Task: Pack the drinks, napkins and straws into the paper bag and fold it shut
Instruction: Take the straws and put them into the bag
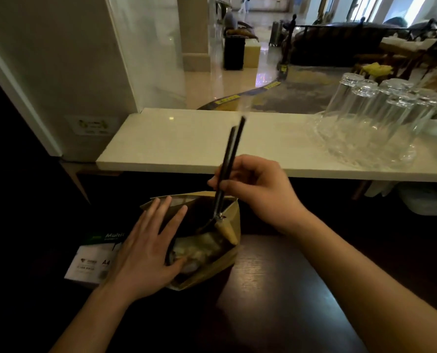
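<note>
Right hand (pixel 253 184) pinches two thin black straws (pixel 231 154) over the brown paper bag (pixel 231 222); flat-open left hand (pixel 146 248), at eight o'clock, should steady the rim while they slide straight down.

The paper bag (pixel 207 253) stands open on the near worktop (pixel 276 289), roughly at its middle. The left hand (pixel 146 248) rests on the bag's left side; the right hand (pixel 258 189) is above its far right corner, pinching straws (pixel 231 159) whose lower ends reach into the bag. A paper ream (pixel 90 261) lies left of the bag. Behind and higher runs a ledge (pixel 186 143), with upturned glasses (pixel 372 118) at its right end.
</note>
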The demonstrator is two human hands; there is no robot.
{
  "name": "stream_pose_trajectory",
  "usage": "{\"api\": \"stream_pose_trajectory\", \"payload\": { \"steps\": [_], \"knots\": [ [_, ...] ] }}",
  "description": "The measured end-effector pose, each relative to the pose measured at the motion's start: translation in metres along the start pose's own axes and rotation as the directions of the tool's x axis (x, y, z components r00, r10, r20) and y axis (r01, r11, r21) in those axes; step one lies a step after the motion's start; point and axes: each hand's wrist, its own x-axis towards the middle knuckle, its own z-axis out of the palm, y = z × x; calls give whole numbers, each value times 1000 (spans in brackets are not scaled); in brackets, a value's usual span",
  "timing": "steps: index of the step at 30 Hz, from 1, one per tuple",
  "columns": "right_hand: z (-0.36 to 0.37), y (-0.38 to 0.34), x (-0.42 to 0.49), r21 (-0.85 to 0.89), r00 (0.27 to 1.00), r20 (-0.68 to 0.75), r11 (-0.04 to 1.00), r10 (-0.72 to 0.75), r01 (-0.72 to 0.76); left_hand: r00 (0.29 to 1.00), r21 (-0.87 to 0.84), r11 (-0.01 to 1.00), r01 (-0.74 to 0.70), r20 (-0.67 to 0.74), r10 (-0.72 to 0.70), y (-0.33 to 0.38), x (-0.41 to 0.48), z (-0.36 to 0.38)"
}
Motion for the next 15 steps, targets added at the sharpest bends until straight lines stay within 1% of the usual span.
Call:
{"api": "stream_pose_trajectory", "payload": {
  "steps": [2,4,6,8,12,15],
  "knots": [
    [18,11,9,-150,995,94,989,24,-9,1000,-10,1000,11,-9,-11,-1,-2,0],
    [29,23,15,-362,981,194,931,18,54,1000,-10,1000,10,-17,-10,-2,-3,0],
    [33,33,18,-536,955,297,830,13,156,1000,6,1000,11,-14,-11,-1,-4,-1],
    [34,41,20,-661,928,371,712,34,238,1000,31,999,30,0,-30,-2,-5,0],
    [29,57,20,-822,888,426,483,170,301,996,32,996,85,-13,-85,-4,-9,3],
    [26,65,18,-893,873,390,351,293,281,995,-15,996,92,-34,-92,-4,-9,6]
  ]
}}
